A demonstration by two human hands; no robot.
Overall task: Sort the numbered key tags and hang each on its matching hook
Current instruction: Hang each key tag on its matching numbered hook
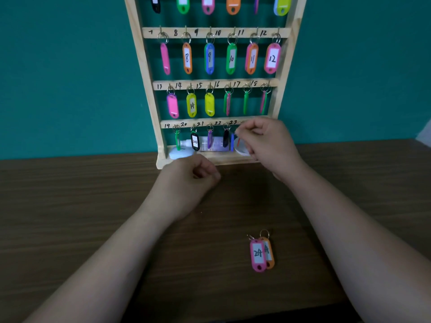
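A wooden key rack (144,66) leans on the teal wall, its rails marked with numbers and coloured tags hanging from hooks. My right hand (263,141) is raised at the right end of the bottom rail, beside the 23 mark, pinching the top of a blue tag (232,142) that hangs edge-on. My left hand (189,180) rests on the table in front of the rack's base, fingers loosely curled, holding nothing. A pink tag marked 24 (257,255) lies on the table over an orange tag (269,252), near my right forearm.
The brown wooden table (93,217) runs to the wall. On the rack's bottom shelf lie a white tube (179,152), a purple packet (217,143) and a white round thing (241,148) behind the hanging tags.
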